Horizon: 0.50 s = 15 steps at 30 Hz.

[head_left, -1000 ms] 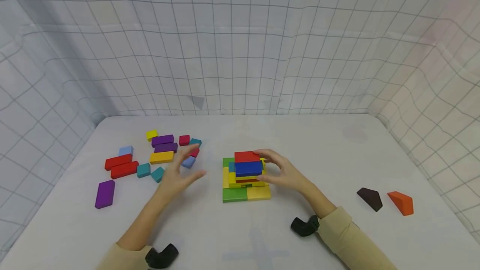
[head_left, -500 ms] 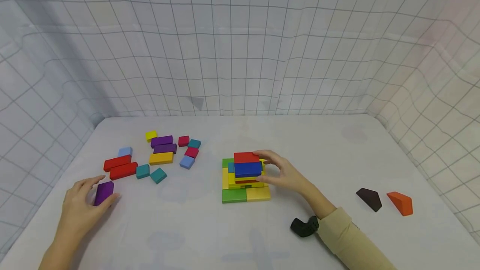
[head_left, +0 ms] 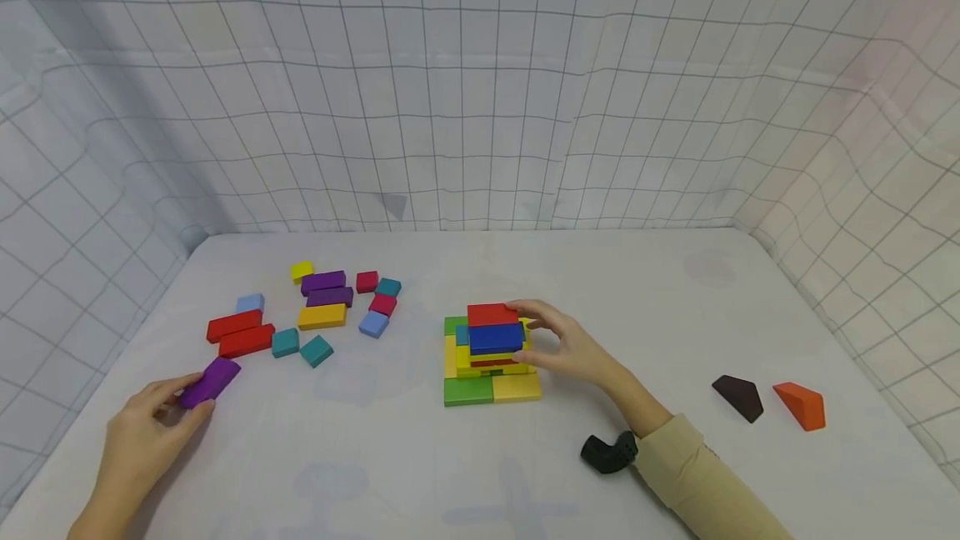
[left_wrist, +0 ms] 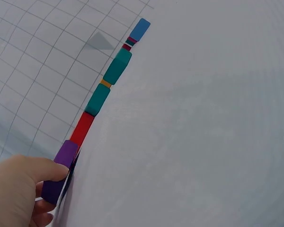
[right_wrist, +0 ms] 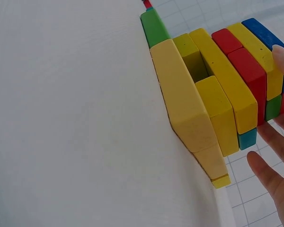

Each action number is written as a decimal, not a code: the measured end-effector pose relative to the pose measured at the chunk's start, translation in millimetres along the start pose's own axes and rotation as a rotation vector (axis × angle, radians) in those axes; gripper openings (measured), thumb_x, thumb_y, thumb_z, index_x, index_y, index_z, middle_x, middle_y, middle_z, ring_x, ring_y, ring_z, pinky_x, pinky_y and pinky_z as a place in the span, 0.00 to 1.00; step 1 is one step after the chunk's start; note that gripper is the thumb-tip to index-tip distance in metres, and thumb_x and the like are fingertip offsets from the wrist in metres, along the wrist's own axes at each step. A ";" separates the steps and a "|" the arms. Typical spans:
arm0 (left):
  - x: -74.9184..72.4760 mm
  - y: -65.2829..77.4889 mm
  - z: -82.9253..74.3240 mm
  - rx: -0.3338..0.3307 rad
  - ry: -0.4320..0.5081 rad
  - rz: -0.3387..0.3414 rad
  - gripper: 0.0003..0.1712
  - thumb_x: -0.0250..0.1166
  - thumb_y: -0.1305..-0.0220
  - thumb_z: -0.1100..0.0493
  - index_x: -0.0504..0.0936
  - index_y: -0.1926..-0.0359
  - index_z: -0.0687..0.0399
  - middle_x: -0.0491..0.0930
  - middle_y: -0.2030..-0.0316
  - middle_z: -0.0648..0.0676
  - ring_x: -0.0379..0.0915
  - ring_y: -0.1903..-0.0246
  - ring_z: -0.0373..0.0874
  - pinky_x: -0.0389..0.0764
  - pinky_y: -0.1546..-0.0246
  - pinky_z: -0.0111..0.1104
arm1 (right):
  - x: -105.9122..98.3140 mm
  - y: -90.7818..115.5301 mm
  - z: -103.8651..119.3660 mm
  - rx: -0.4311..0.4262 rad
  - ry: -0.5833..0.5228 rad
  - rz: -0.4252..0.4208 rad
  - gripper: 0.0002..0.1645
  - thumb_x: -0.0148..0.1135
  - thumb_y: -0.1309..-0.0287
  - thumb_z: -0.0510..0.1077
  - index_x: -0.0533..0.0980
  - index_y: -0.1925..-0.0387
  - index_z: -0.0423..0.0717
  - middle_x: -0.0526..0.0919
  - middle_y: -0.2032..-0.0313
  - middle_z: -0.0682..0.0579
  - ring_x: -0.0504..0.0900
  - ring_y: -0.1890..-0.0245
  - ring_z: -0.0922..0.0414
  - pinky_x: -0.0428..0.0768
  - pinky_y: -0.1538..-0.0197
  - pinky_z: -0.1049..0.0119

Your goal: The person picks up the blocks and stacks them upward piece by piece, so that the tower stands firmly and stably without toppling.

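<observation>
My left hand (head_left: 146,432) pinches a purple block (head_left: 211,382) between thumb and fingers at the near left, with the block tilted at an angle. The left wrist view shows the thumb across the near face of this block. At the centre stands a layered stack of wooden blocks (head_left: 470,391), green and yellow at the base, with a blue block (head_left: 496,338) and a red block (head_left: 492,314) on top. My right hand (head_left: 566,348) holds the stack's upper right side, thumb at the front corner and index finger behind. The right wrist view shows its other fingers (right_wrist: 267,175) spread beside the layers.
Two red blocks (head_left: 246,341) lie just beyond the left hand. Teal blocks (head_left: 317,351), purple blocks (head_left: 323,282), a yellow-orange block (head_left: 322,317) and several small ones lie left of the stack. A dark brown piece (head_left: 739,397) and an orange piece (head_left: 802,405) lie far right.
My left hand has moved from left of the stack to the near-left purple block, taken hold of it and turned it. The right hand has stayed at the stack.
</observation>
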State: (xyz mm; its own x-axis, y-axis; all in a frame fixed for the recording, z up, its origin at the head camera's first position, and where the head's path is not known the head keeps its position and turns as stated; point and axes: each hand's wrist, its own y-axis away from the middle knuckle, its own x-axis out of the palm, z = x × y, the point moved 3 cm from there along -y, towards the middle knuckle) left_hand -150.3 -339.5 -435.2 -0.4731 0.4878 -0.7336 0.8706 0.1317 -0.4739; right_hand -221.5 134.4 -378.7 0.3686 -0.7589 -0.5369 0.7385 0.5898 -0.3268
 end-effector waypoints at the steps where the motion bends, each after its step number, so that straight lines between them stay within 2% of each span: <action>1: -1.3 -0.1 -0.7 0.007 0.023 -0.035 0.21 0.71 0.60 0.70 0.80 0.59 0.66 0.79 0.63 0.51 0.53 0.70 0.15 0.60 0.72 0.11 | 0.0 -0.1 -0.1 0.000 0.000 0.000 0.34 0.64 0.51 0.31 0.63 0.42 0.31 0.69 0.43 0.38 0.69 0.45 0.46 0.71 0.47 0.46; 3: -3.5 -0.9 -4.4 0.014 0.069 -0.096 0.20 0.70 0.60 0.73 0.81 0.60 0.67 0.76 0.61 0.36 0.54 0.69 0.13 0.59 0.69 0.10 | -0.1 -0.3 -0.5 0.003 0.001 0.002 0.34 0.64 0.51 0.31 0.63 0.41 0.31 0.69 0.43 0.39 0.69 0.45 0.46 0.71 0.46 0.46; 6: -5.7 -3.9 -14.5 0.044 0.166 -0.181 0.22 0.69 0.62 0.77 0.81 0.60 0.68 0.65 0.60 0.20 0.58 0.66 0.16 0.59 0.65 0.12 | -0.3 -0.2 -0.6 0.008 0.003 0.002 0.34 0.64 0.51 0.31 0.63 0.41 0.32 0.69 0.43 0.39 0.69 0.45 0.46 0.71 0.46 0.47; 9: -3.0 -10.6 -31.6 0.096 0.240 -0.198 0.24 0.68 0.63 0.80 0.80 0.58 0.69 0.67 0.57 0.21 0.61 0.65 0.18 0.60 0.62 0.11 | -0.3 -0.2 -0.4 0.009 0.005 0.003 0.34 0.64 0.51 0.31 0.63 0.41 0.32 0.69 0.43 0.39 0.69 0.45 0.46 0.71 0.46 0.47; 11: 2.7 -16.0 -46.8 0.119 0.251 -0.163 0.25 0.69 0.61 0.79 0.80 0.56 0.67 0.67 0.56 0.23 0.61 0.64 0.20 0.62 0.62 0.10 | -0.2 -0.3 -0.2 0.004 0.003 0.002 0.34 0.64 0.51 0.31 0.63 0.42 0.31 0.69 0.43 0.38 0.69 0.45 0.46 0.71 0.46 0.47; 15: 22.2 -27.9 -83.5 0.213 0.308 -0.065 0.27 0.69 0.60 0.77 0.81 0.54 0.63 0.76 0.55 0.41 0.63 0.60 0.23 0.65 0.62 0.09 | 0.0 -0.5 -0.1 0.003 -0.002 0.005 0.34 0.64 0.51 0.31 0.63 0.41 0.31 0.69 0.43 0.38 0.69 0.45 0.46 0.71 0.46 0.46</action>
State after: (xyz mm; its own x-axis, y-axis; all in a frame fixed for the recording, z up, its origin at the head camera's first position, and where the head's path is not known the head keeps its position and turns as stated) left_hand -173.8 -260.3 -397.6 -0.4355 0.7253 -0.5332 0.7774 0.0044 -0.6290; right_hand -221.9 134.2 -378.7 0.3733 -0.7564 -0.5371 0.7385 0.5927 -0.3213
